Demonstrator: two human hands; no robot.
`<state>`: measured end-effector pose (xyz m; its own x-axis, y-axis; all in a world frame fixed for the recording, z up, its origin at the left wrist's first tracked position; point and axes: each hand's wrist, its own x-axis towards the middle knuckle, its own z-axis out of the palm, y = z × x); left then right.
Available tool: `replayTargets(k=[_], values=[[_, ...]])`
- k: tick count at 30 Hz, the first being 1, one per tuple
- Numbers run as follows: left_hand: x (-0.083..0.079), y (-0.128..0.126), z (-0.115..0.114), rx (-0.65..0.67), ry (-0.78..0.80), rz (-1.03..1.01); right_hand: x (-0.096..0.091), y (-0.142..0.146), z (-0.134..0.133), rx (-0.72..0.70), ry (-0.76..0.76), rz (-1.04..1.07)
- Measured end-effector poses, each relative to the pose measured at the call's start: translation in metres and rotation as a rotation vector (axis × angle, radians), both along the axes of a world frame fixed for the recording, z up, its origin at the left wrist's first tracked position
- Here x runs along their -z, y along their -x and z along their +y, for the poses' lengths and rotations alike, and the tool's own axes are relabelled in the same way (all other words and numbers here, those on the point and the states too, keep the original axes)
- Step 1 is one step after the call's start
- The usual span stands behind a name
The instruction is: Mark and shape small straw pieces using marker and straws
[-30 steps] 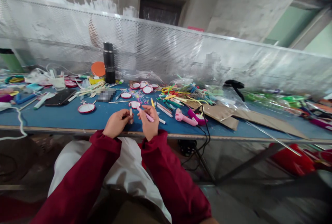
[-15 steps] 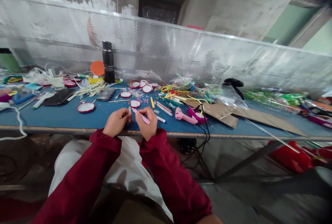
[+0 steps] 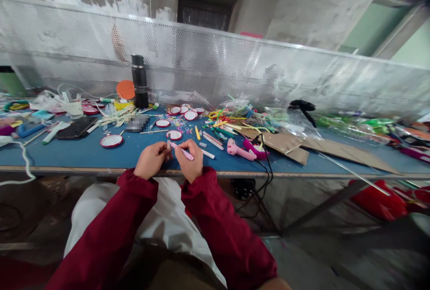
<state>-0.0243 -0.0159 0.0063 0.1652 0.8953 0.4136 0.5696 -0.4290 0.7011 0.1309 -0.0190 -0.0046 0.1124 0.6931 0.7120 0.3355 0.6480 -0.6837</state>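
Near the front edge of the blue table, my left hand (image 3: 152,159) is closed around a small flat stick (image 3: 169,141) that stands upright between thumb and fingers. My right hand (image 3: 191,161) grips a pink marker pen (image 3: 186,153), its tip pointing left at the stick. Whether tip and stick touch, I cannot tell. Just beyond my hands lies a round white lid with a red rim (image 3: 174,135). A white marker (image 3: 208,154) and a yellow marker (image 3: 197,133) rest to the right of my right hand.
A pink glue-gun-like tool (image 3: 240,150) with a black cord lies to the right. Behind are tangled coloured cords (image 3: 242,117) and cardboard strips (image 3: 278,143). A black bottle (image 3: 139,82) stands at the back; a dark phone (image 3: 77,128) lies left. A perforated metal screen (image 3: 208,57) borders the table.
Both hands stay almost in place with the stick and the pink marker pen. Only a slight shift of the camera view shows; the things on the table have not moved.
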Motion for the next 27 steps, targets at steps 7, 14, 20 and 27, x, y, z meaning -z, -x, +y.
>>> replayTargets(k=[7, 14, 20, 27], values=[[-0.0006, 0.0001, 0.0013, -0.019, 0.006, 0.032, -0.0004, -0.0003, 0.0005, -0.008, 0.015, 0.002], [-0.0017, -0.0008, -0.0004, -0.029, 0.011, 0.043, -0.0003, 0.0004, 0.0005, 0.001, -0.002, 0.019], [-0.0008, -0.0002, 0.0003, -0.033, 0.015, 0.053, -0.0006, 0.0001, 0.0002, -0.002, -0.001, 0.026], [-0.0017, -0.0002, -0.0005, -0.042, 0.009, 0.07, -0.0022, 0.0004, -0.0002, -0.005, 0.002, 0.038]])
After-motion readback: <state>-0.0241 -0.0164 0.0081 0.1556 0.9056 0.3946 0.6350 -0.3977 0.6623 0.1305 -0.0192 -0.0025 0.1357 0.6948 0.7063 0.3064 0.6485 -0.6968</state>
